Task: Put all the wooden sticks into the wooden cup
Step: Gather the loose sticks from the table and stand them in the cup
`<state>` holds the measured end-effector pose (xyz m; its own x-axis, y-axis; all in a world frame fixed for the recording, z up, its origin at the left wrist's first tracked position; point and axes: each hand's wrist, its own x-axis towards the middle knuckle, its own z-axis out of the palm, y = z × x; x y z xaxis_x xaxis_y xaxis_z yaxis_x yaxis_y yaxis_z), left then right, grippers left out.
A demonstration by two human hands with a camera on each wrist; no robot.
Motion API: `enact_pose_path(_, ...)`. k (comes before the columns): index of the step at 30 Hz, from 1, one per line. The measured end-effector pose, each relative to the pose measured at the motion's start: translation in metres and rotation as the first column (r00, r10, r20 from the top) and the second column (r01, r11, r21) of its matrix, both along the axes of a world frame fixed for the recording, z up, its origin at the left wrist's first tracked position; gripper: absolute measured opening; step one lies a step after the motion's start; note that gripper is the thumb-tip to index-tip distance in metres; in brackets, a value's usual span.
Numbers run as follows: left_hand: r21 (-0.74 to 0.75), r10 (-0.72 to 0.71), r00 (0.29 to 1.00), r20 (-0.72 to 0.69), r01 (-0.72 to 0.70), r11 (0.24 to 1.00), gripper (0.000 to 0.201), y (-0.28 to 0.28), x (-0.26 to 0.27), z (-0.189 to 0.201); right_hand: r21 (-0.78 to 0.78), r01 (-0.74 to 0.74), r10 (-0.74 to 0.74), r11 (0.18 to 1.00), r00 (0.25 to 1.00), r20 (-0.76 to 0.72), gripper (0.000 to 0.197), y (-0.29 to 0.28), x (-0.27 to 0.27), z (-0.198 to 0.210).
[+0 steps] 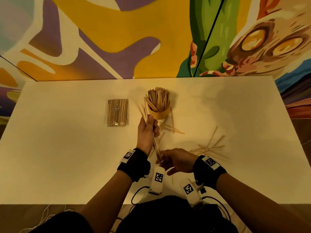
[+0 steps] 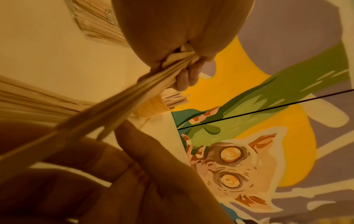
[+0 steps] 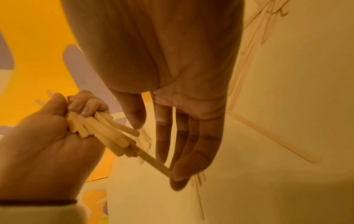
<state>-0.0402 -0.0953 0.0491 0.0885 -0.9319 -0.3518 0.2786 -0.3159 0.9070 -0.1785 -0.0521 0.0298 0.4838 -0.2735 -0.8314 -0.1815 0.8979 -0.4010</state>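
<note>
Sticks, handling: thin flat wooden strips, judged light, stiff and smooth, so a loose bunch is likely to fan out or slide; a bunch is best gripped round its middle, and the ends squared up before it is tipped into the cup.

Head view, sticks: a bunch (image 1: pixel 155 145) is gripped in the left hand (image 1: pixel 147 132), just in front of the cup (image 1: pixel 159 112); the upper ends fan out beside the rim.
Head view, cup: it stands upright on the counter (image 1: pixel 67 157), already packed with sticks.
Head view, loose sticks: one scatter (image 1: pixel 171 129) is seen just in front of the cup, another (image 1: pixel 208 147) lies to the right, near the right hand (image 1: pixel 178 159).
Head view, packet: a sealed packet of sticks (image 1: pixel 117 112) lies to the left of the cup.

Left wrist view, fingers: the left fingers (image 2: pixel 186 77) are shown clenched round the bunch, which the head view hides behind the back of the hand.
Left wrist view, limits: the loose scatters are not seen clearly from here.

Right wrist view, fingers: the right fingers (image 3: pixel 191 145) are held straight and released, with a fingertip touching the lower end of the longest stick; nothing is grasped.
Right wrist view, bunch ends: the lower ends are shown uneven and splayed, a detail too small in the head view.
Right wrist view, limits: the cup is out of sight.
</note>
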Motion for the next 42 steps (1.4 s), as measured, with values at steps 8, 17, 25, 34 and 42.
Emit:
enact_pose_path(8,-0.012,0.108,0.994,0.012,-0.108,0.994,0.015,0.003,-0.003,0.003,-0.136,0.148,-0.141,0.980,0.988,0.059,0.028,-0.015,0.005,0.014)
enact_pose_path(17,-0.136,0.245,0.968,0.052,-0.236,0.962,0.016,0.006,-0.004,0.010,0.046,0.001,-0.003,0.999,1.000,0.031,0.063,-0.010,0.006,0.025)
enact_pose_path(25,-0.075,0.176,0.983,0.057,-0.171,0.982,0.040,0.021,-0.014,0.018,0.075,0.227,-0.232,0.971,0.970,0.069,0.045,-0.024,0.008,0.032)
enact_pose_path(34,-0.295,0.071,0.989,0.131,-0.029,0.955,0.032,0.018,-0.015,0.025,0.040,0.359,-0.362,0.932,0.926,0.111,0.034,-0.030,0.010,0.032)
enact_pose_path(42,-0.166,-0.133,0.967,0.216,0.171,0.971,0.028,0.022,-0.012,0.021,-0.161,0.245,-0.231,0.956,0.968,0.101,0.037,-0.040,0.002,0.041)
